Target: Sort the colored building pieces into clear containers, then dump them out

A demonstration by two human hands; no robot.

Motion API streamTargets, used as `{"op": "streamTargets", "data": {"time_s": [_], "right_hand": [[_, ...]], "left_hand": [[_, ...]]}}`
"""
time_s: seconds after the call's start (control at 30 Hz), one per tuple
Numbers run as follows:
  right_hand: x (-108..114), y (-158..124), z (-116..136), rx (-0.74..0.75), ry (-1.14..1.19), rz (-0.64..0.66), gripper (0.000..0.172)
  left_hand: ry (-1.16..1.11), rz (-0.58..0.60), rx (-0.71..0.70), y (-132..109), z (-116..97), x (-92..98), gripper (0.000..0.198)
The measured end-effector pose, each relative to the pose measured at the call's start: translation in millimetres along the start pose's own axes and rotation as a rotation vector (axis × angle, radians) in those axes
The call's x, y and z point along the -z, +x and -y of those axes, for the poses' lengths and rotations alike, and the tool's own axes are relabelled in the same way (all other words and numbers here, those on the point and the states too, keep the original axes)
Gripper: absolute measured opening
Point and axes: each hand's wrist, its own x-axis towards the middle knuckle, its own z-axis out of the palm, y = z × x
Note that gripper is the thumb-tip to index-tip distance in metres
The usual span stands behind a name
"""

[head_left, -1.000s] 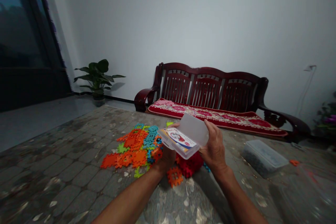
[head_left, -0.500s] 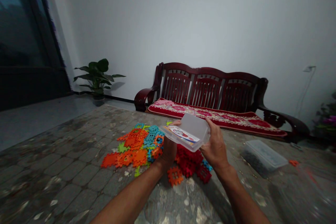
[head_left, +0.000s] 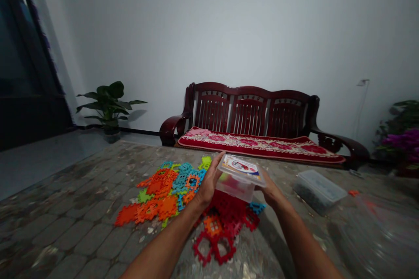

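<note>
Between my two hands is a clear plastic box (head_left: 236, 186) with a labelled lid (head_left: 242, 167) on top, held above the pile. My left hand (head_left: 209, 181) presses its left side, fingers along the wall. My right hand (head_left: 269, 188) grips the right side, its fingertips partly hidden behind the box. Red interlocking plastic pieces (head_left: 229, 213) lie directly beneath it, with a few more red ones (head_left: 214, 246) nearer me. Orange pieces (head_left: 166, 207) and blue pieces (head_left: 185, 176) spread out to the left.
A second clear box (head_left: 319, 192) with dark contents stands on the patterned table surface (head_left: 81, 222) to the right. Nearer, at the right edge, is a large transparent container (head_left: 379, 235). Behind the table is a wooden bench (head_left: 248, 113); a potted plant (head_left: 111, 104) stands at the left.
The box has turned from tilted on its side to nearly upright, label now facing up. More red pieces now lie on the table below it. The camera view has shifted to the right.
</note>
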Motion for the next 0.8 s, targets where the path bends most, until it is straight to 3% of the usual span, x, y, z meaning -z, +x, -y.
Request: {"op": "streamTargets", "data": {"time_s": [0.2, 0.27, 0.33, 0.43, 0.6, 0.73, 0.8], "right_hand": [[14.3, 1.8, -9.0, -0.224, 0.055, 0.090, 0.055], [16.7, 5.0, -12.9, -0.271, 0.050, 0.127, 0.065], [16.8, 8.2, -16.7, -0.211, 0.065, 0.108, 0.067], [14.0, 14.1, -24.6, -0.045, 0.108, -0.055, 0.060], [18.7, 28.8, -46.5, -0.093, 0.107, -0.297, 0.067], [47.8, 45.4, -62.7, -0.049, -0.074, -0.576, 0.076], [68.2, 55.4, -67.5, -0.069, -0.156, -0.672, 0.073]], "left_hand": [[-0.109, 0.080, 0.171, 1.5, 14.3, 6.8, 0.065], [-0.114, 0.051, 0.260, 1.5, 19.0, 9.2, 0.063], [-0.100, -0.025, 0.334, 2.4, 23.1, 10.7, 0.060], [-0.069, -0.140, 0.401, 5.8, 29.7, 11.4, 0.059], [-0.014, -0.130, 0.347, 6.4, 44.4, 9.1, 0.057], [0.410, -0.149, 0.137, -6.5, 52.2, 4.1, 0.051], [0.625, -0.067, 0.006, -15.9, 51.6, -1.0, 0.047]]}}
